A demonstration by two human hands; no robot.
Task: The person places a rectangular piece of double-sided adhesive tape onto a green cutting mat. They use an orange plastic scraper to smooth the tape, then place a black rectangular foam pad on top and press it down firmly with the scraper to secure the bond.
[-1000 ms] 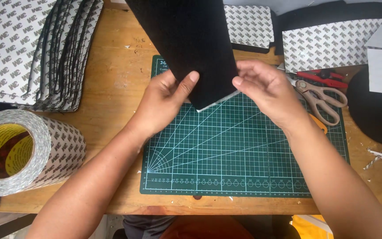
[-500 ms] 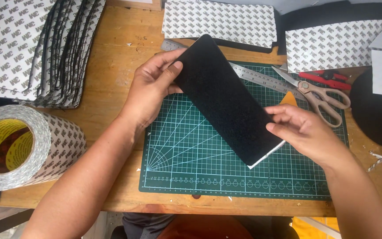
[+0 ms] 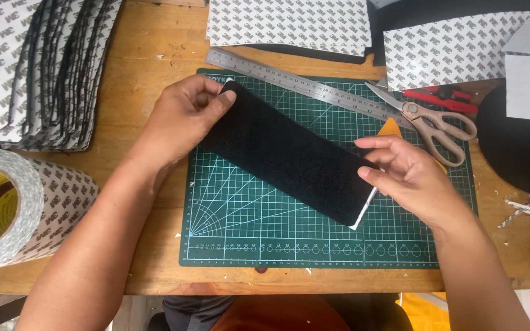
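A wooden table (image 3: 142,55) carries a green cutting mat (image 3: 246,227) at its near edge. At the table's left edge lies a big roll of tape (image 3: 13,208), with a fanned stack of backed sheets (image 3: 26,67) at the far left corner. A black strip (image 3: 289,153) lies slantwise across the mat. The left hand (image 3: 185,119) pinches its far end, fingers closed on it; the right hand (image 3: 406,175) grips its near end, thumb on top. A steel ruler (image 3: 302,83) and scissors (image 3: 437,125) lie along the mat's far edge
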